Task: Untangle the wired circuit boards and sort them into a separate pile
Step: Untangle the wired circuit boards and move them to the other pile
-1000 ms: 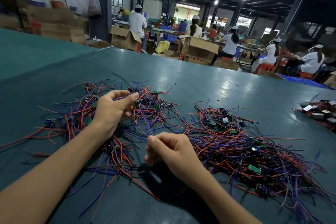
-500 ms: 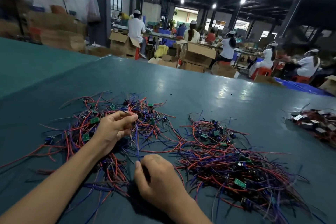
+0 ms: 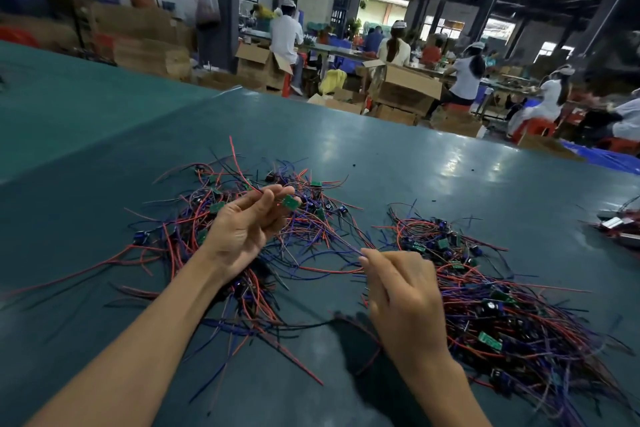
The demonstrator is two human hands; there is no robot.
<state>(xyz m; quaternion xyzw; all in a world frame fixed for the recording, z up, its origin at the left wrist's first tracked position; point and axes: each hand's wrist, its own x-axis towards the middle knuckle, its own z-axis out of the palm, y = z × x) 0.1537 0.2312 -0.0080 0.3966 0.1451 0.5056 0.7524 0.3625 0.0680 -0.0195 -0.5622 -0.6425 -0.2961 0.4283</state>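
A tangled heap of red and blue wires with small green circuit boards (image 3: pixel 221 229) lies on the dark green table, left of centre. A second pile of wired boards (image 3: pixel 485 302) spreads to the right. My left hand (image 3: pixel 242 229) is raised over the left heap, palm up, fingertips pinching a small green circuit board (image 3: pixel 291 202) with its wires. My right hand (image 3: pixel 401 291) sits between the piles, fingers closed on the blue and red wires (image 3: pixel 332 243) that run from that board.
The green table (image 3: pixel 398 163) stretches far ahead. More parts with wires (image 3: pixel 620 225) lie at the right edge. Beyond the table, people in white caps sit among cardboard boxes (image 3: pixel 401 87).
My left hand has lifted and turned palm up, raising a green board out of the heap. My right hand moved right and pulled the wires taut.
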